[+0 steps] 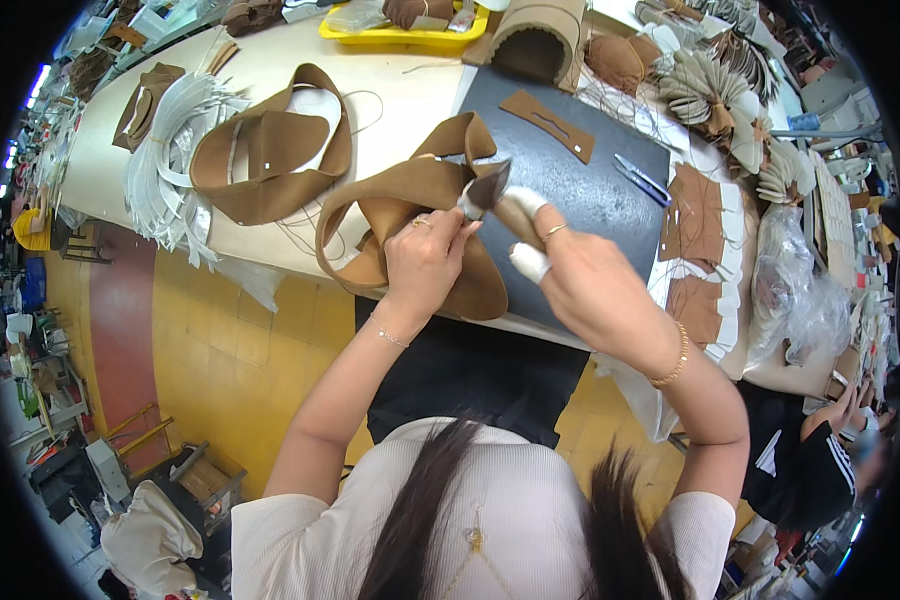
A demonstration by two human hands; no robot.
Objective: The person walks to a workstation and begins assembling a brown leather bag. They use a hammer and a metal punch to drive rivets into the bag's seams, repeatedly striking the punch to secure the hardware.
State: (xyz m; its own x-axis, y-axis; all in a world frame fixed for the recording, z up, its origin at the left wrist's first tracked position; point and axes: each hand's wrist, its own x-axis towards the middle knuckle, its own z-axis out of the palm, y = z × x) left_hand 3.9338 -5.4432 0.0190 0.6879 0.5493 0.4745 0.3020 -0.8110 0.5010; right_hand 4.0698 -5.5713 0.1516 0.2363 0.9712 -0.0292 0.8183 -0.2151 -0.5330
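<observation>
My right hand (595,275), with white covers on two fingers, is closed round the light handle of what looks like a cobbler's hammer (490,186). Its dark, pointed head is over the edge of a curved brown leather piece (485,280), and its pale end almost meets my left fingertips. My left hand (427,250) pinches this piece, which stands in loops at the table's front edge. Under the leather lies a dark work board (610,215). The exact contact between hammer and leather is hidden by my fingers.
Another looped leather piece (270,165) and a bundle of white strips (165,160) lie left. On the board are a slotted leather piece (548,125) and thread snips (642,182). A yellow tray (405,38) stands behind; stacked brown pieces (695,215) and plastic bags (795,290) lie right.
</observation>
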